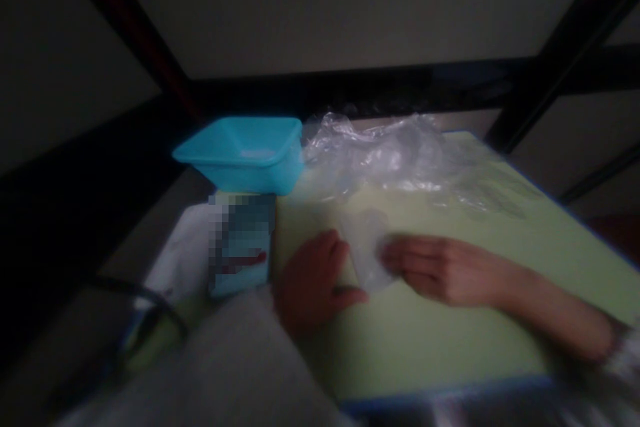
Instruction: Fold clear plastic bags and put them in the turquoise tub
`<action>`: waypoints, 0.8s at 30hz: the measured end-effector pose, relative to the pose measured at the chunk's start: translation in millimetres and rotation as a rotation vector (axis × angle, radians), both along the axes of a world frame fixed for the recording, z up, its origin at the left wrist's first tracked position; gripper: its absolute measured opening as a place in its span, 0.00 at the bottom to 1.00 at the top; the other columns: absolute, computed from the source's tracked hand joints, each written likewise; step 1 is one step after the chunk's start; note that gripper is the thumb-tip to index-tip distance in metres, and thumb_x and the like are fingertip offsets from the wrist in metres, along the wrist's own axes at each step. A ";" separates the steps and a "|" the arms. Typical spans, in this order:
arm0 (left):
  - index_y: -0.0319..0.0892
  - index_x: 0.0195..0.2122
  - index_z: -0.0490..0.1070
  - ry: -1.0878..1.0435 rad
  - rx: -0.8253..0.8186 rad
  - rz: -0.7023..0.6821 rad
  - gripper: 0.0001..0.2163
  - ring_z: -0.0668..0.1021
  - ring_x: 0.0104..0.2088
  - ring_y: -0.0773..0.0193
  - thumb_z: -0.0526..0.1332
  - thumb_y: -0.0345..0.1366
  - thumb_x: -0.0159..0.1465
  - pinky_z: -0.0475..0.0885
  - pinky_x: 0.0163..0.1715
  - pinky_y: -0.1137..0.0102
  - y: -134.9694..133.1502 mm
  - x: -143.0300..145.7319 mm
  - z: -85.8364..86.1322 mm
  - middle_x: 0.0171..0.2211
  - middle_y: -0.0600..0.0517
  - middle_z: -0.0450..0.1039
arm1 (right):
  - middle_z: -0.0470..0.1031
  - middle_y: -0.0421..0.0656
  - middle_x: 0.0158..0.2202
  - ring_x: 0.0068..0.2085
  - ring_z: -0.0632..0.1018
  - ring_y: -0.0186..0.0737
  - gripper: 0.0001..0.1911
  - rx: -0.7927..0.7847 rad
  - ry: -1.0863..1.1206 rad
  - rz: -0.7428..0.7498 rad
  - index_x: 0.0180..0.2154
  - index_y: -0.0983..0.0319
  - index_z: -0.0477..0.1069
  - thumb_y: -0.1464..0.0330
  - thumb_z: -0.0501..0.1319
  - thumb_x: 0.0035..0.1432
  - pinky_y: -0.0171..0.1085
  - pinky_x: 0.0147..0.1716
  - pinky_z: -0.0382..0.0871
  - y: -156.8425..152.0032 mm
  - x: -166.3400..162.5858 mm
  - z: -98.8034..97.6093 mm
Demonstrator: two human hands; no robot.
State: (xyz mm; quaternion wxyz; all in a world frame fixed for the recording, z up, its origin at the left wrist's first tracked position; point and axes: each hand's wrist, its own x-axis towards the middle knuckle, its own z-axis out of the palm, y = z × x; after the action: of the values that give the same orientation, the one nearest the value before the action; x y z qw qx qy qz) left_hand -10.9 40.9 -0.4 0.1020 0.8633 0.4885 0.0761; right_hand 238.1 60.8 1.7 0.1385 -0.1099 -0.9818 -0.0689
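Observation:
A small translucent plastic bag (367, 250) lies flat on the yellow-green tabletop (425, 347), between my two hands. On its left edge, my left hand (317, 283) rests with fingers bent and the thumb held apart from them. From the right, my right hand (433, 268) reaches over the bag's other edge with its fingers stretched out and lying together. Those fingertips are blurred. Whether anything is inside the bag cannot be made out.
Behind my hands spreads a crumpled heap of clear plastic (390, 157). A turquoise basin (240, 170) stands at the back left. Nearer, a flat dark-and-blue item (250, 240), partly pixelated, lies beside white material (177, 253). A dark cable (135, 290) curves at the left. The table has a blue edge.

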 end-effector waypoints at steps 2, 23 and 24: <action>0.40 0.39 0.64 -0.014 0.024 -0.012 0.24 0.69 0.47 0.50 0.62 0.56 0.54 0.67 0.46 0.57 -0.3 -1.4 -2.5 0.44 0.44 0.66 | 0.74 0.51 0.49 0.52 0.72 0.43 0.10 0.003 0.016 -0.004 0.37 0.67 0.72 0.74 0.53 0.64 0.45 0.53 0.66 0.0 -0.3 -3.4; 0.39 0.49 0.70 -0.005 0.362 -0.298 0.15 0.74 0.50 0.61 0.46 0.31 0.69 0.68 0.52 0.63 2.1 -0.3 -17.5 0.50 0.48 0.74 | 0.74 0.50 0.36 0.37 0.75 0.40 0.09 -0.428 0.195 -0.074 0.42 0.65 0.66 0.69 0.51 0.62 0.39 0.35 0.71 9.8 3.0 4.8; 0.39 0.49 0.70 -0.011 0.369 -0.298 0.15 0.74 0.50 0.61 0.46 0.31 0.69 0.69 0.52 0.63 2.5 -0.4 -18.4 0.50 0.48 0.74 | 0.74 0.51 0.39 0.40 0.75 0.42 0.11 -0.390 0.176 -0.060 0.43 0.66 0.66 0.67 0.53 0.62 0.42 0.38 0.71 10.5 3.5 4.7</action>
State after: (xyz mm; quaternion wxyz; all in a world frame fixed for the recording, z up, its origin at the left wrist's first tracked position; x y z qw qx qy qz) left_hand -11.4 43.3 -18.9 -0.0446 0.9295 0.3327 0.1529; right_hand 241.6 71.3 6.4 0.1975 -0.1693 -0.9570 0.1283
